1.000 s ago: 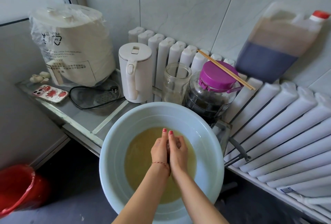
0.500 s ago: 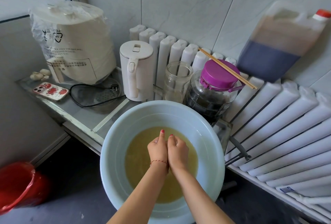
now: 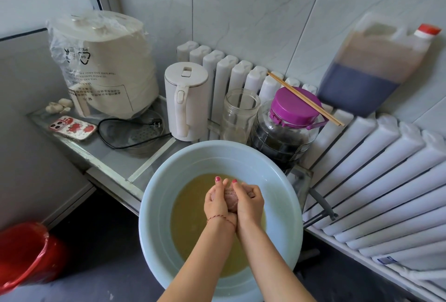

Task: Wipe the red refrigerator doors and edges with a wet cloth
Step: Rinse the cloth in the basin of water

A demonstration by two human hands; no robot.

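A pale blue basin [image 3: 159, 205] of yellowish water stands low in the middle of the head view. Over the water, my left hand [image 3: 217, 202] and my right hand [image 3: 249, 204] press together and grip a small bunched pinkish cloth [image 3: 230, 199] between them. Only a strip of the cloth shows between the palms. A thin red string circles my left wrist. The red refrigerator is out of view.
Behind the basin a glass shelf [image 3: 115, 156] carries a white kettle [image 3: 185, 98], a bagged cooker [image 3: 106, 65], a phone [image 3: 72, 127], an empty jar [image 3: 240, 113] and a purple-lidded jar [image 3: 289, 127] with chopsticks. A white radiator [image 3: 374, 181] runs right. A red bucket [image 3: 21, 253] stands lower left.
My hands have curled from nearly flat palms into a tight squeeze on the cloth, which now shows between them. They stay over the basin.
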